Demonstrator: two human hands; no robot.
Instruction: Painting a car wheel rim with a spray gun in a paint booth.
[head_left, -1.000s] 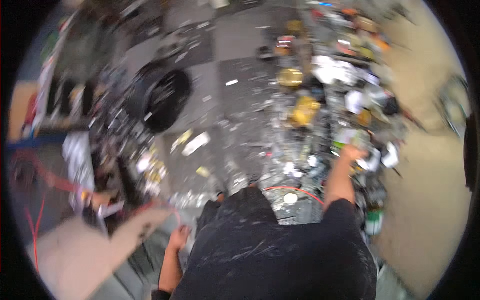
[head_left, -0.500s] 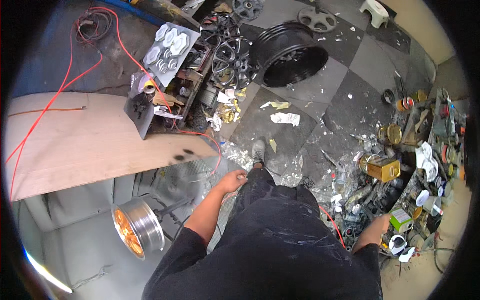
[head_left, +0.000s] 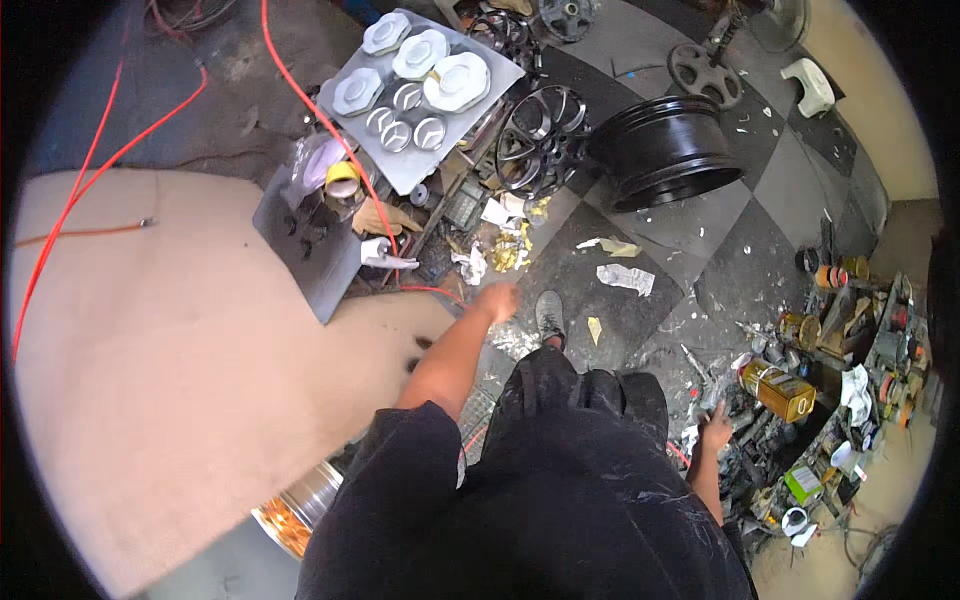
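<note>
My left hand (head_left: 497, 301) is in mid-air near the wooden rack, fingers curled in. Whether anything is in it I cannot make out. Beyond it, crumpled yellow and white paper scraps (head_left: 511, 247) lie on the floor. My right hand (head_left: 715, 430) hangs low at my right side, fingers apart and nothing seen in it. It is nearest to a gold rectangular can (head_left: 778, 390) among dark clutter. A grey board (head_left: 425, 165) on the rack bears several pale octagonal caps (head_left: 457, 82) and smaller round silver caps (head_left: 429, 133).
A black wheel rim (head_left: 672, 155) and a multi-spoke wheel cover (head_left: 544, 140) lie ahead on the checkered floor. A large tan board (head_left: 200, 300) fills the left side, partly covering a silver-and-orange rim (head_left: 300, 507). A red hose (head_left: 330, 125) crosses the rack. Cans and tape line the right wall.
My view has turned left and moved nearer the rack. My left hand has swung forward; my right hand is now beside the gold can instead of the green box. The silver-and-orange rim is mostly hidden.
</note>
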